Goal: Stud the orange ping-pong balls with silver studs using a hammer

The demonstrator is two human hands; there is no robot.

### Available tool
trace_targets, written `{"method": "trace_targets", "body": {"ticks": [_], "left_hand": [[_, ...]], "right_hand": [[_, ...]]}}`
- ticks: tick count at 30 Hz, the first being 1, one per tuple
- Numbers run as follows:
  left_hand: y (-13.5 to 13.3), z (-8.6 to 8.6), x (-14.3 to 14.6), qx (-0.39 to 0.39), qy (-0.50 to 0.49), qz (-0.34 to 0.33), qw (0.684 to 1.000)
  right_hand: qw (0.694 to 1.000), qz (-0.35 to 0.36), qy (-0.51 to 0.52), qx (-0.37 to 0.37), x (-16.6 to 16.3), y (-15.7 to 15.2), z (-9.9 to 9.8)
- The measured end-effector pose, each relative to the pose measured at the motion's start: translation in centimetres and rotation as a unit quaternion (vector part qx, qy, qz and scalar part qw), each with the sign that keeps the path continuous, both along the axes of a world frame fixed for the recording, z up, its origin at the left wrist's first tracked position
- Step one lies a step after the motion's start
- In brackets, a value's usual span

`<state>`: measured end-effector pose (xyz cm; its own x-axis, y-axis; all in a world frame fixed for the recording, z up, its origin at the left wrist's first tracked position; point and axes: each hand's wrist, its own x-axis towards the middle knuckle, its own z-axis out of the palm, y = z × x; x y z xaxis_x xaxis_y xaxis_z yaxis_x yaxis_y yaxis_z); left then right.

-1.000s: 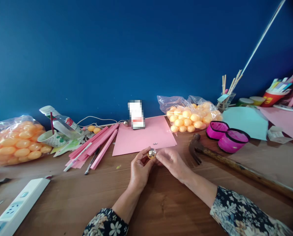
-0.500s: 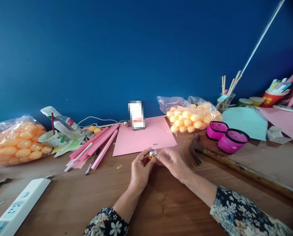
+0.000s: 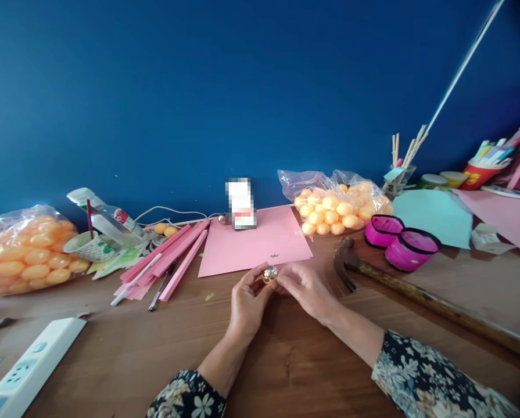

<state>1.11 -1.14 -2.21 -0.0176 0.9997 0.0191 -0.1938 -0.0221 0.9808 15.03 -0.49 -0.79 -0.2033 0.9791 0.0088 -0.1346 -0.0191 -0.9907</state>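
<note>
Gold-tinted shiny little metal ball (image 3: pixel 269 274), still pinched between my two hands and barely shifted.
My left hand (image 3: pixel 246 305) and right hand (image 3: pixel 305 288) stay closed on it together, fingertips meeting just short of the pink paper sheet (image 3: pixel 251 247). The wooden-handled hammer (image 3: pixel 351 264) lies untouched beyond my right hand on the brown wooden surface (image 3: pixel 155 342), so my fiddling is no further on.

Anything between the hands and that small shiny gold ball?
Nothing visible. The left hand pinches the gold ball and the right hand meets it with its fingertips from the other side, above the wooden table. The hammer lies apart, off to the right.
</note>
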Motion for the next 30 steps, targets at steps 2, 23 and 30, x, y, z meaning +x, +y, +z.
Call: {"method": "trace_targets", "body": {"ticks": [2,23,30], "left_hand": [[-0.1,0.0,0.0,0.001,0.004,-0.001,1.000],[-0.3,1.5,0.4,-0.011,-0.011,-0.006,1.000],[-0.3,1.7,0.4,-0.020,-0.023,-0.002,1.000]], "right_hand": [[1.000,-0.004,0.002,-0.006,0.0,0.1,-0.2],[0.999,0.014,0.042,-0.029,-0.2,0.3,0.2],[0.999,0.024,0.024,0.000,-0.2,0.1,0.5]]}}
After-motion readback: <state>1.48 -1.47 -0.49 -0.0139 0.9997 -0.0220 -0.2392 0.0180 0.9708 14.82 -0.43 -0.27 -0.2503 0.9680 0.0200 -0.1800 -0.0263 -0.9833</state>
